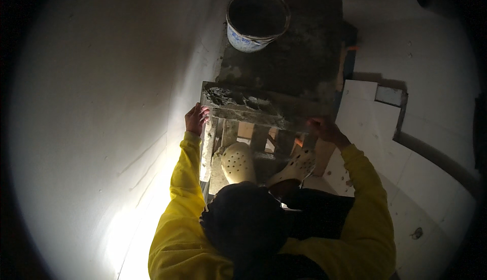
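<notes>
A long grey strip [248, 103], with rough lumps of wet-looking mortar along it, lies crosswise ahead of me. My left hand [196, 118] has its fingers curled at the strip's left end, close to the pale wall. At the shaded right end, my right hand [327, 130] is closed on the strip. Both arms are stretched forward in yellow sleeves. Below the strip, my feet in cream clogs [238, 162] rest on a slatted wooden platform [230, 133].
A white bucket [251, 44] with blue marks stands on a dark, stained board [284, 67] farther ahead. The pale wall [101, 102] runs close along the left. At right, white panels [368, 128] form a stepped edge, and gaps show between the platform's slats.
</notes>
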A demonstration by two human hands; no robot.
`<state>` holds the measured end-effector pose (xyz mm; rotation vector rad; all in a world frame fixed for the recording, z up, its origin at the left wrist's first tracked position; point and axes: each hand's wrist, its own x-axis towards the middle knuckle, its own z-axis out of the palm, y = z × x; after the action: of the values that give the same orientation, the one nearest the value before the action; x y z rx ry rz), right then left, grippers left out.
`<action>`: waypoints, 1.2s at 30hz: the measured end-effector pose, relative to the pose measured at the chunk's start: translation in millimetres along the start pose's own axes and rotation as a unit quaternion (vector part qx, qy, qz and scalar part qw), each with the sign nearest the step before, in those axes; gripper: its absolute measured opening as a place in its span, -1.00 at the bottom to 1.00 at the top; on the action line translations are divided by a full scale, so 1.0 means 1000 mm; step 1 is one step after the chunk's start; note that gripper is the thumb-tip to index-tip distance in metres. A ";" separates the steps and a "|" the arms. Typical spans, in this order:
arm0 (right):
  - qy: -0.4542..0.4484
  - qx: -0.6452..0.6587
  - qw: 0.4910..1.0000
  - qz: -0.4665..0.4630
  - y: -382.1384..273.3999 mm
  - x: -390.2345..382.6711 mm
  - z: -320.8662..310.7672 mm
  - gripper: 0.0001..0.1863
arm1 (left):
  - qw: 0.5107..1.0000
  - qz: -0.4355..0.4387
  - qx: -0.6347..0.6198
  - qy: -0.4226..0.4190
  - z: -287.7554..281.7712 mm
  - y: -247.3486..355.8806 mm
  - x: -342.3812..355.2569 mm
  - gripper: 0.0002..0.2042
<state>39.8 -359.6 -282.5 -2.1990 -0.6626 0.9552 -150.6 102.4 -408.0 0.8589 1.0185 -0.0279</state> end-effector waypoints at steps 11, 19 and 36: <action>-0.064 -0.050 0.997 -0.004 -0.056 0.053 0.025 -0.63 | 1.000 -0.009 -0.006 -0.008 -0.003 -0.006 0.008 -0.74; -0.082 -0.055 0.991 0.089 -0.071 0.057 0.031 -0.63 | 1.000 -0.005 -0.009 0.001 0.001 -0.008 0.007 -0.75; 0.002 -0.139 0.990 -0.012 -0.035 -0.008 -0.033 -0.79 | 1.000 -0.015 -0.007 0.002 -0.002 -0.004 0.006 -0.72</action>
<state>53.2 -353.4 -236.4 -2.4273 -0.8628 0.8913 -149.9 102.8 -415.8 0.8314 1.0348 -0.0451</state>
